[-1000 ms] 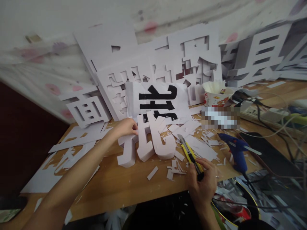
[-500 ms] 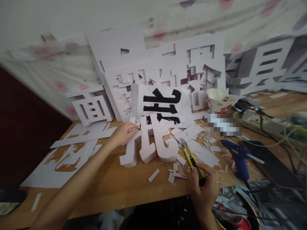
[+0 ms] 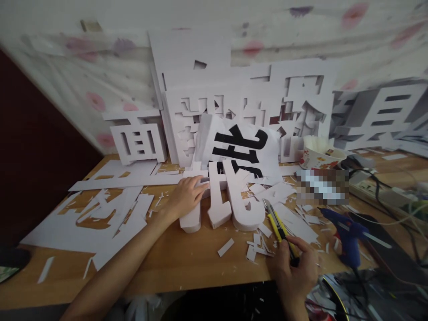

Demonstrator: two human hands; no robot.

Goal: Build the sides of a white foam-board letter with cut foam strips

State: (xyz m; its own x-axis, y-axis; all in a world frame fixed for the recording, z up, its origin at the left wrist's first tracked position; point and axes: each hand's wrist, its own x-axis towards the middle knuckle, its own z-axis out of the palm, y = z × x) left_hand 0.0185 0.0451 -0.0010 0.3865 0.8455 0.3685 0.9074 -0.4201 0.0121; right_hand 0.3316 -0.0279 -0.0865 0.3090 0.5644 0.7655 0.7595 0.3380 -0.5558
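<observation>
My left hand (image 3: 187,197) rests on the left part of a thick white foam character (image 3: 219,200) lying on the wooden table (image 3: 187,263), fingers curled over its top edge. My right hand (image 3: 294,267) is closed round a yellow and black utility knife (image 3: 279,225) near the table's front edge. The blade points away from me, toward the foam character's right side. White foam scraps (image 3: 254,247) lie between the two hands.
A printed sheet with a black character (image 3: 244,147) leans against cut-out foam boards (image 3: 240,111) at the back. A blue glue gun (image 3: 347,229) lies at right, near cables and a paper bowl (image 3: 321,156). Cut foam sheets (image 3: 100,214) cover the left.
My left hand has shifted from the character's upper left tip down onto its left part, fingers spread further over it. My right hand keeps the knife. The view has swung left.
</observation>
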